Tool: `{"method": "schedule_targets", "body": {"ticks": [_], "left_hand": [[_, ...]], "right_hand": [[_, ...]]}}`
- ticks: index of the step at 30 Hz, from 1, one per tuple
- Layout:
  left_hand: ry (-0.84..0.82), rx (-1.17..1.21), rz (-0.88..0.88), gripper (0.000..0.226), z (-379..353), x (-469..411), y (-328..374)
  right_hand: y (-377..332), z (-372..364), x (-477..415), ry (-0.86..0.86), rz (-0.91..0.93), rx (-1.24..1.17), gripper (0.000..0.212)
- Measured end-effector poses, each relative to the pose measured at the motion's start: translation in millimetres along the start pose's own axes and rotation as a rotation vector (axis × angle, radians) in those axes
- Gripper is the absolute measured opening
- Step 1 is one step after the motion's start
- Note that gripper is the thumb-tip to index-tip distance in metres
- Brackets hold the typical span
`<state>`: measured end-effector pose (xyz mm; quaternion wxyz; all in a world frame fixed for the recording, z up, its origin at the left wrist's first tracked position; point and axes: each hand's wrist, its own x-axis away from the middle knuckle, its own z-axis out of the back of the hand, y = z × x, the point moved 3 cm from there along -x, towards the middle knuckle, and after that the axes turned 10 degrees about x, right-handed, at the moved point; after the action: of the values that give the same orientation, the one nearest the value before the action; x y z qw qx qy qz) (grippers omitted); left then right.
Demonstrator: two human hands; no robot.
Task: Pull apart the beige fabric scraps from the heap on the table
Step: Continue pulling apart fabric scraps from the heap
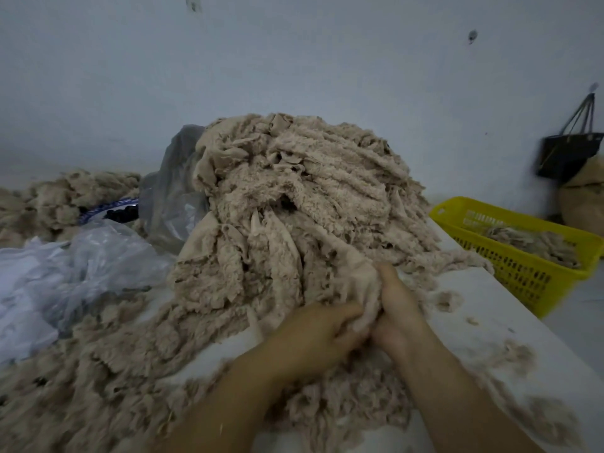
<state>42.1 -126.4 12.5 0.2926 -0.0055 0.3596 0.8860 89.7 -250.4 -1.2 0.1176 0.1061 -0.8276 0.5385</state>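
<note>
A big heap of beige fabric scraps (294,197) stands in the middle of a white table (490,308), piled high against the pale wall (294,53). The pieces are fleecy on one side and smooth on the other, and they hang down the near slope in tangled strips.

At the near right foot of the heap, both hands work on one beige scrap (361,286) that is still joined to the pile. The left hand (313,338) grips it from the left with curled fingers. The right hand (398,308) clutches the same piece from the right, fingers bunched into the cloth. The two hands sit close together, with the gathered fabric squeezed between them.

A lower spread of shredded scraps (81,387) covers the near left of the table, and tufts of loose fluff (519,354) lie on the bare surface to the right of the forearms.

To the left of the heap lie a crumpled clear plastic bag (81,266) and, behind it, a grey plastic bag (173,191) leaning against the pile. A second mound of beige scraps (65,197) sits at the far left.

Just beyond the table's right edge stands a yellow plastic basket (536,282) with some beige scraps in it. A black handbag (568,155) hangs on the wall behind it.
</note>
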Motion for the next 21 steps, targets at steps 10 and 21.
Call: {"method": "schedule_targets", "body": {"ticks": [10, 21], "left_hand": [[0.886, 0.419, 0.211, 0.042, 57, 23, -47], [0.421, 0.812, 0.323, 0.042, 21, 9, -15]], "right_hand": [[-21, 10, 7, -0.246, 0.137, -0.265, 0.067], [3, -21, 22, -0.262, 0.359, 0.486, 0.02]]}}
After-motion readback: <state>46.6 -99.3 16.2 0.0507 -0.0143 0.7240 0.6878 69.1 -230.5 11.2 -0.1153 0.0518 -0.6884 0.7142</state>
